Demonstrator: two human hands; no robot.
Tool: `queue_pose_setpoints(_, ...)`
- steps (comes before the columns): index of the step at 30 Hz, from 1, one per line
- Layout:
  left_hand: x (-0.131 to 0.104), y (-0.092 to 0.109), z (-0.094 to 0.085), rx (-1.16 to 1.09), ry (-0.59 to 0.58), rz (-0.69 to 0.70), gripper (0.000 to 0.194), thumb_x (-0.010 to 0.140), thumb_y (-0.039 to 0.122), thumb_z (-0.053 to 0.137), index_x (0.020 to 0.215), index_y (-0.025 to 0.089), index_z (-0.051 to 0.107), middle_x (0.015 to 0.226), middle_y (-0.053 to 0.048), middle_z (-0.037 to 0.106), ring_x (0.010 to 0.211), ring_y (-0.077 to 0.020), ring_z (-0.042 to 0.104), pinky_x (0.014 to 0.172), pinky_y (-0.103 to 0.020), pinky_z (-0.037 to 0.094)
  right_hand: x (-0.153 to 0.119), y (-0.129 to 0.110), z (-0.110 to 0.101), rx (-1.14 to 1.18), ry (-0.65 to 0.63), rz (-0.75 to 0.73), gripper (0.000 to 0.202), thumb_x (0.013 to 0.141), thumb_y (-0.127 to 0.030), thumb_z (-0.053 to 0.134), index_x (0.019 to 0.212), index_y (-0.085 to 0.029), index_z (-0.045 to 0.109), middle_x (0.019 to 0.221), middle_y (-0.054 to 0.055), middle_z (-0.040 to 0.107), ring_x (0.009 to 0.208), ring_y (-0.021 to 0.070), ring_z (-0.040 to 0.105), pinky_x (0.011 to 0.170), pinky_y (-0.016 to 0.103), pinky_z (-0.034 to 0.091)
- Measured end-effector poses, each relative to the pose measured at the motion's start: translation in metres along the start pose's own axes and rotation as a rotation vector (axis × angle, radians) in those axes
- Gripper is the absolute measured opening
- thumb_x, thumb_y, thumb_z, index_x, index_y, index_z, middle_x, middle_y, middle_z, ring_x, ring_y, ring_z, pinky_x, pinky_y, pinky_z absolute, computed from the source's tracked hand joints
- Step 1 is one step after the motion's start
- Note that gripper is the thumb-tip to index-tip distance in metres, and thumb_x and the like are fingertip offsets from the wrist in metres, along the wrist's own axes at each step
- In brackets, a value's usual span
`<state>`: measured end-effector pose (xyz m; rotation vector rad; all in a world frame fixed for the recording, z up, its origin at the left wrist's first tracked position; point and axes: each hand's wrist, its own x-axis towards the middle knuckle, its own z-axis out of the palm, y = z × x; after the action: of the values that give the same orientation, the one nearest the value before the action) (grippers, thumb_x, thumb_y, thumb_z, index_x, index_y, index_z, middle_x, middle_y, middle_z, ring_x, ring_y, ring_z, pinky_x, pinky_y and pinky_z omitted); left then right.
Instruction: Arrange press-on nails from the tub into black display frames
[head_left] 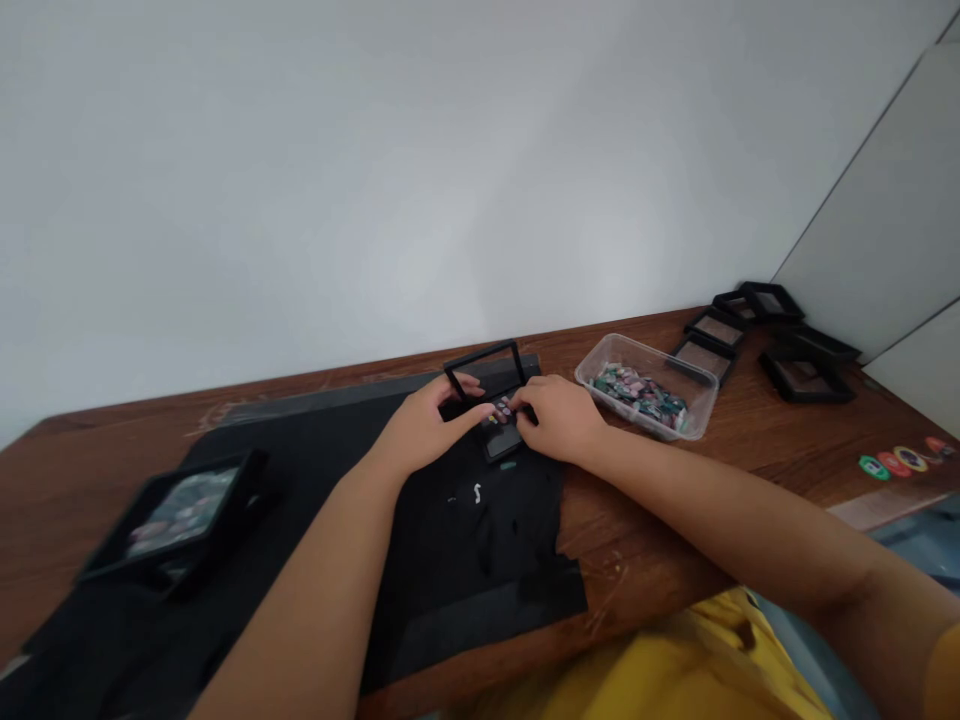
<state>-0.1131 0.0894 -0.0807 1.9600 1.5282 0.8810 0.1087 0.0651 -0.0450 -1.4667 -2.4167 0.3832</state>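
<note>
1 hinged black frame (501, 442) is set on a black mat (315, 440) on the wooden counter (637, 560), with 2 hands at it. Its long axis seems to run away from the body, the far end veering slightly left, and its raised rim (480, 354) is stood up at that end. It is seen as dark and rectangular, with a grey panel at the near end and a cluster of pinkish chips (503, 405) farther in; these are too covered to be counted.

The left hand (429, 425) is spread, thumb and fingers parted at the left side. The right hand (561, 415) is curled at the right edge; whether a chip is pinched cannot be told. Just nearer, 1 green chip (508, 465) and 1 white curved piece (477, 493) are seen on the mat.

To the right, 1 clear plastic tub (709, 405) is partly filled with mixed chips (637, 395); beyond it, at least 6 black frames (806, 378) are grouped. At left, 1 chip-filled frame (139, 562) is blurred.
</note>
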Motion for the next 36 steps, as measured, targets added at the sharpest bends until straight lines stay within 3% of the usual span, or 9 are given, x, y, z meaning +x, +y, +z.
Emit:
queue_pose_setpoints(9,0.0,0.006,0.012,0.126,0.018,0.023,0.078,0.066,0.063,0.081,0.128,0.024,0.052,0.12,-0.011,0.076,0.118,-0.0363,0.071,0.107,-0.054,0.052,0.003,0.003,0.0,-0.02,-0.035,-0.013,0.03,0.1,-0.02,0.058,0.121,-0.017,0.079,0.124,0.01,0.076,0.117,0.0275,0.067,0.099,0.036,0.05)
queue_pose_setpoints(25,0.002,-0.005,0.01,0.041,-0.023,0.028,0.069,0.073,0.064,0.073,0.127,0.024,0.056,0.121,-0.011,0.074,0.121,-0.0337,0.069,0.111,-0.054,0.05,0.002,0.004,-0.001,-0.053,-0.049,-0.039,0.034,0.103,-0.017,0.052,0.125,-0.017,0.078,0.126,0.01,0.075,0.117,0.0267,0.065,0.097,0.037,0.049)
queue_pose_setpoints(31,0.001,0.003,0.014,0.079,0.039,-0.009,0.065,0.074,0.067,0.073,0.122,0.025,0.058,0.116,-0.008,0.077,0.117,-0.0342,0.07,0.108,-0.052,0.052,0.001,0.004,-0.003,-0.064,-0.051,-0.058,0.035,0.103,-0.014,0.05,0.123,-0.017,0.078,0.126,0.011,0.074,0.115,0.0268,0.065,0.095,0.037,0.049)
queue_pose_setpoints(36,0.002,0.01,0.019,0.12,0.087,-0.027,0.058,0.075,0.059,0.075,0.121,0.027,0.058,0.114,-0.007,0.079,0.118,-0.0342,0.071,0.107,-0.05,0.053,0.004,0.006,0.001,-0.014,-0.038,-0.03,0.035,0.102,-0.014,0.051,0.126,-0.017,0.076,0.127,0.011,0.073,0.118,0.0255,0.064,0.101,0.035,0.048)
